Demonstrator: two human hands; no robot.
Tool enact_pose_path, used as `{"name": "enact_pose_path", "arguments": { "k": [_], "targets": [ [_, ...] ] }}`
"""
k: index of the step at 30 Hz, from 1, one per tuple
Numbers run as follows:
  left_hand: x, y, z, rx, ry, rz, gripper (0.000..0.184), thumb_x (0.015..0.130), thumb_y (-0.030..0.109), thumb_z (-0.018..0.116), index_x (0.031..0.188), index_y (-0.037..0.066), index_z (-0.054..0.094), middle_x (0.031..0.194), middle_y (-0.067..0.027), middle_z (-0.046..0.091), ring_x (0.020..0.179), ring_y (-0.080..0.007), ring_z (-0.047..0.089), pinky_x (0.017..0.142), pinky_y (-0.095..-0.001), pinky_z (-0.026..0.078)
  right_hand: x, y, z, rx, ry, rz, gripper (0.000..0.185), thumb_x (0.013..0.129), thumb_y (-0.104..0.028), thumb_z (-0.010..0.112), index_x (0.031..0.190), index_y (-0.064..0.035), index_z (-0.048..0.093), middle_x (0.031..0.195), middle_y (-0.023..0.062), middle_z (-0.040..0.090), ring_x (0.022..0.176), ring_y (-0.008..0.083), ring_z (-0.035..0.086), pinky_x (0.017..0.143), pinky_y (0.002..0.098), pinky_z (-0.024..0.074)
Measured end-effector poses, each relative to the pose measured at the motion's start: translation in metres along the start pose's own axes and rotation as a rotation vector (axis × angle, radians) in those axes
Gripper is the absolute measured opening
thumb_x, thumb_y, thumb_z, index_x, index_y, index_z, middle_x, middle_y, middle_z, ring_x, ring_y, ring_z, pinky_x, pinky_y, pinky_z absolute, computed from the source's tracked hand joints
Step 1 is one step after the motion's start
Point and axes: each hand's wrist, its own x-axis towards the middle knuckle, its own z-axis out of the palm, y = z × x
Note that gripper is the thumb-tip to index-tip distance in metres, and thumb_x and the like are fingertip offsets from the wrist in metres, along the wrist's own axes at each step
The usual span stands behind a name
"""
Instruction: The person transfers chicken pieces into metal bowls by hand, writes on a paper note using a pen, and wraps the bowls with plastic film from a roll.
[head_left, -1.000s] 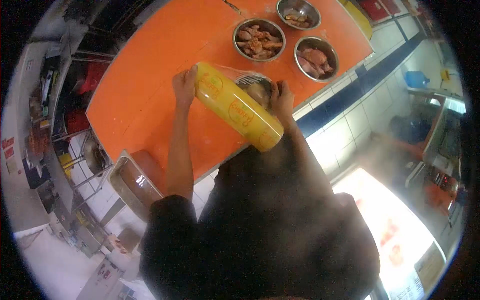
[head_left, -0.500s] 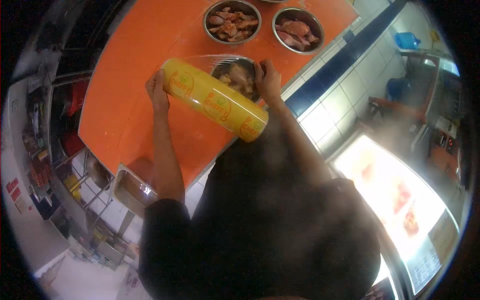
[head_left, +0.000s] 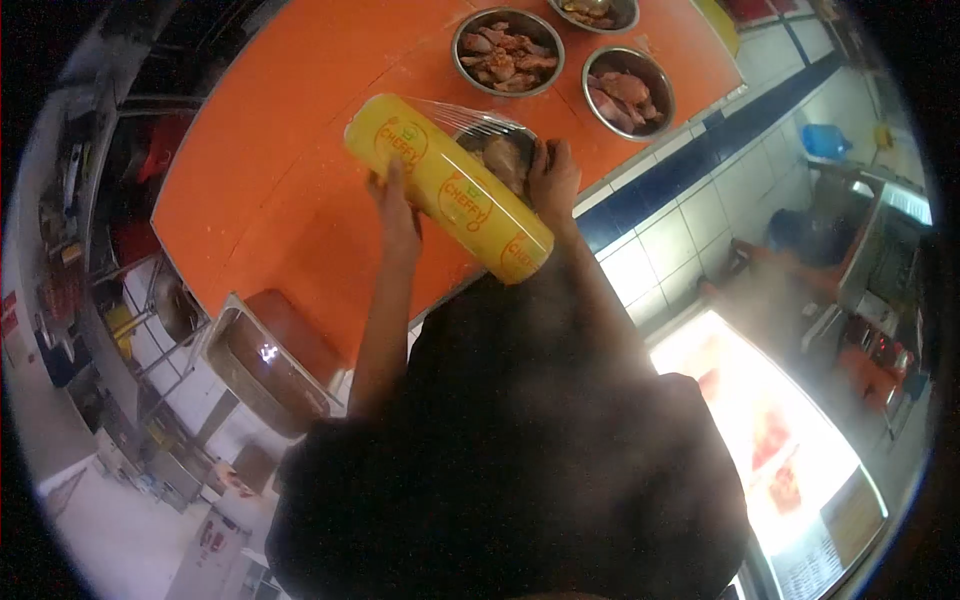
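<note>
A yellow roll of cling film [head_left: 455,195] with "CHEFFY" printed on it lies slantwise in the air over the near side of the orange table. My left hand [head_left: 397,215] grips its left part from below, fingers on the wrapper. Clear film stretches in creases from the roll over a metal bowl of raw chicken [head_left: 507,160], which the roll partly covers. At that bowl's right rim my right hand [head_left: 555,182] is closed, its fingers bent against the film edge; the exact pinch is hard to see.
On the orange table [head_left: 270,190] stand more metal bowls: one of seasoned chicken pieces [head_left: 508,55], one of raw meat [head_left: 628,95] and one at the far edge [head_left: 597,12]. A rectangular metal pan [head_left: 265,365] sits lower left. A brightly lit display case [head_left: 765,430] is to the right.
The view has shifted, so bowls and table sit further right and lower. My left hand has moved from the roll's left end inward along its underside. My right hand stays at the bowl's rim.
</note>
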Motion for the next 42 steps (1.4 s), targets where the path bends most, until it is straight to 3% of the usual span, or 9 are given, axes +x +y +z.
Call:
{"name": "enact_pose_path", "arguments": {
  "k": [5, 8, 11, 17, 20, 25, 29, 36, 42],
  "targets": [
    [-0.094, -0.057, 0.018, 0.248, -0.126, 0.140, 0.104, 0.079, 0.019, 0.082, 0.148, 0.003, 0.006, 0.133, -0.0150, 0.038, 0.121, -0.0239, 0.047, 0.096, -0.0416, 0.048, 0.002, 0.003, 0.004, -0.006, -0.013, -0.022, 0.022, 0.096, -0.023, 0.060, 0.099, -0.0012, 0.056, 0.081, 0.0242, 0.065, 0.073, 0.0439, 0.064, 0.062, 0.0486, 0.0490],
    [-0.144, -0.027, 0.058, 0.379, -0.172, 0.190, 0.116, 0.071, 0.020, 0.087, 0.148, 0.002, 0.002, 0.133, -0.0177, 0.035, 0.122, -0.0271, 0.046, 0.099, -0.0418, 0.047, 0.000, 0.002, 0.004, 0.011, -0.036, -0.060, 0.023, 0.097, -0.024, 0.057, 0.099, -0.0015, 0.054, 0.081, 0.0250, 0.065, 0.074, 0.0449, 0.064, 0.061, 0.0495, 0.0486],
    [-0.165, -0.029, 0.072, 1.069, -0.054, 0.559, 0.120, 0.069, 0.018, 0.085, 0.149, 0.000, -0.003, 0.142, -0.0274, 0.027, 0.127, -0.0378, 0.043, 0.102, -0.0481, 0.045, 0.003, -0.001, 0.000, -0.003, -0.098, -0.094, 0.025, 0.099, -0.027, 0.054, 0.097, -0.0016, 0.053, 0.082, 0.0254, 0.065, 0.075, 0.0464, 0.064, 0.061, 0.0511, 0.0480],
    [-0.155, -0.090, 0.082, 1.080, 0.195, 0.506, 0.102, 0.076, 0.005, 0.068, 0.152, -0.004, 0.001, 0.151, -0.0416, 0.009, 0.139, -0.0539, 0.025, 0.111, -0.0523, 0.033, 0.005, -0.005, -0.009, -0.049, -0.175, -0.034, 0.029, 0.100, -0.031, 0.052, 0.095, -0.0023, 0.050, 0.080, 0.0256, 0.064, 0.074, 0.0474, 0.063, 0.060, 0.0545, 0.0472],
    [-0.154, -0.096, 0.082, 1.220, 0.299, 0.592, 0.088, 0.080, 0.001, 0.062, 0.152, -0.004, 0.011, 0.149, -0.0382, 0.022, 0.136, -0.0507, 0.034, 0.112, -0.0482, 0.035, 0.007, 0.003, -0.008, -0.017, -0.209, -0.057, 0.029, 0.100, -0.032, 0.051, 0.096, -0.0035, 0.049, 0.078, 0.0255, 0.063, 0.074, 0.0480, 0.063, 0.060, 0.0550, 0.0471],
    [-0.159, -0.096, 0.081, 0.572, 0.440, 0.709, 0.069, 0.084, 0.003, 0.063, 0.146, -0.006, 0.033, 0.142, -0.0248, 0.047, 0.129, -0.0319, 0.051, 0.108, -0.0400, 0.039, 0.009, 0.012, -0.004, -0.022, -0.203, -0.043, 0.030, 0.099, -0.034, 0.051, 0.098, -0.0042, 0.049, 0.081, 0.0264, 0.064, 0.075, 0.0499, 0.062, 0.063, 0.0575, 0.0467],
    [-0.167, -0.092, 0.062, 0.409, 0.405, 0.714, 0.063, 0.090, 0.005, 0.063, 0.146, -0.004, 0.035, 0.138, -0.0156, 0.052, 0.124, -0.0231, 0.053, 0.102, -0.0359, 0.045, 0.009, 0.008, -0.012, 0.042, -0.233, -0.024, 0.031, 0.100, -0.034, 0.050, 0.098, -0.0036, 0.049, 0.083, 0.0268, 0.065, 0.076, 0.0502, 0.062, 0.064, 0.0585, 0.0465],
    [-0.168, -0.112, 0.027, -0.122, 0.446, 0.420, 0.054, 0.095, -0.002, 0.052, 0.146, 0.001, 0.036, 0.138, -0.0121, 0.051, 0.120, -0.0202, 0.054, 0.096, -0.0322, 0.050, 0.009, 0.013, -0.010, 0.016, -0.244, -0.039, 0.032, 0.100, -0.034, 0.050, 0.097, -0.0023, 0.048, 0.082, 0.0268, 0.065, 0.076, 0.0501, 0.063, 0.064, 0.0575, 0.0472],
    [-0.152, -0.162, -0.027, -0.266, 0.370, 0.450, 0.045, 0.097, 0.008, 0.055, 0.140, 0.003, 0.042, 0.135, -0.0107, 0.053, 0.119, -0.0226, 0.056, 0.100, -0.0358, 0.048, 0.012, 0.013, -0.008, 0.018, -0.214, -0.088, 0.031, 0.099, -0.033, 0.050, 0.097, -0.0023, 0.047, 0.080, 0.0273, 0.064, 0.075, 0.0496, 0.063, 0.062, 0.0572, 0.0463]
  ]
}}
